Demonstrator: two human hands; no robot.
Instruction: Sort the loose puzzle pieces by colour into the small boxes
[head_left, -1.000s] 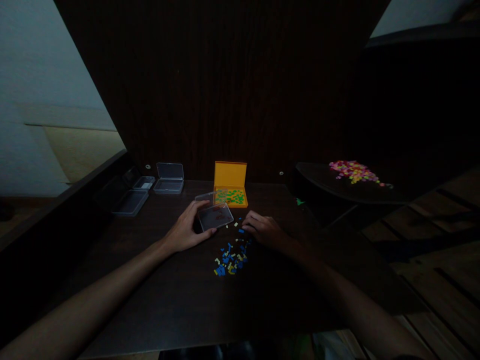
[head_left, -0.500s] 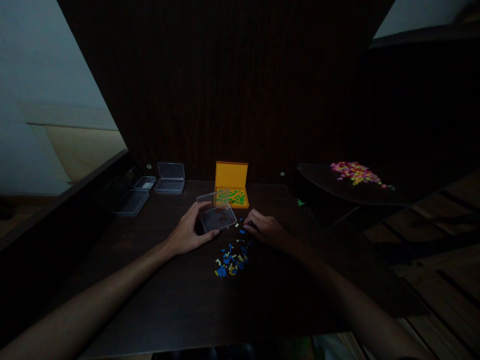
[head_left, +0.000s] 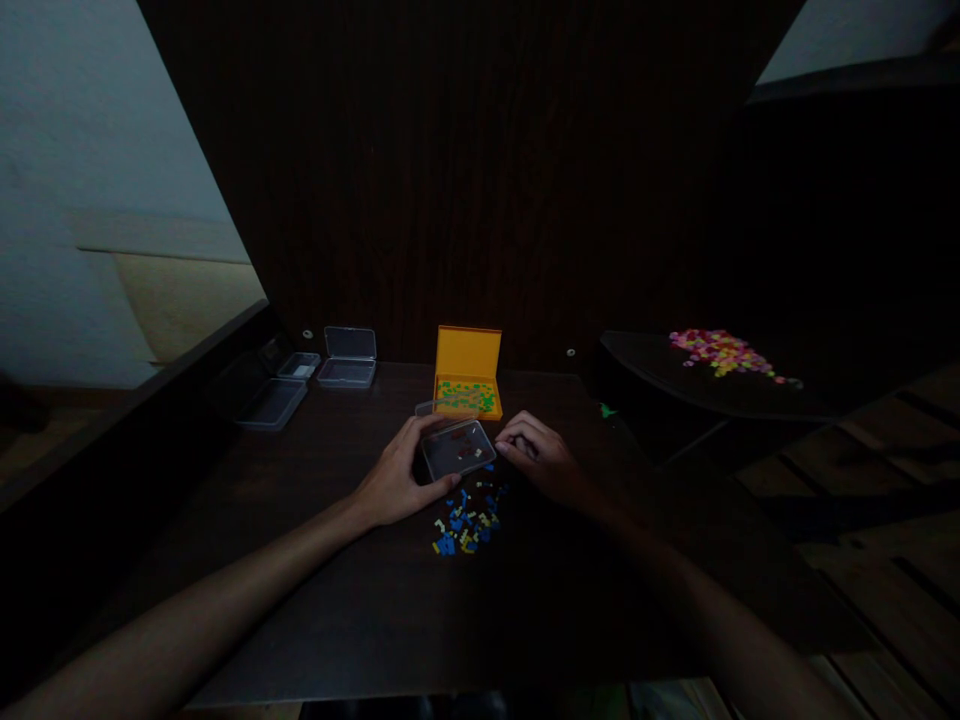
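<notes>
1. Presently the left hand (head_left: pixel 397 480) is cupped round the clear box (head_left: pixel 457 448), thumb on its near edge and fingers curled along its far left side. The box lies open on the table (head_left: pixel 337 610), its lid folded back behind it. Judged from the grip, the hand braces the box so that it does not slide.
2. The right hand (head_left: pixel 536 460) sits just to the right of the clear box, fingers bent and drawn together, fingertips at the box's right edge. Whether they pinch a piece cannot be told; the light is too low.
3. A few small pieces, reddish in part, show inside the clear box; their form cannot be made out.
4. The loose pieces (head_left: pixel 465 520), blue and yellow, lie scattered just in front of the clear box, between the two wrists. This placement appears to keep them within short reach of both hands.
5. The orange box (head_left: pixel 468 352) stands directly behind the clear box, lid upright, green and yellow pieces in its tray.
6. Three lidded cases (head_left: pixel 346 358) rest open well to the left of and behind the clear box.
7. A pink and yellow heap (head_left: pixel 720 352) lies on a side surface far to the right of the clear box, well apart from both hands.
</notes>
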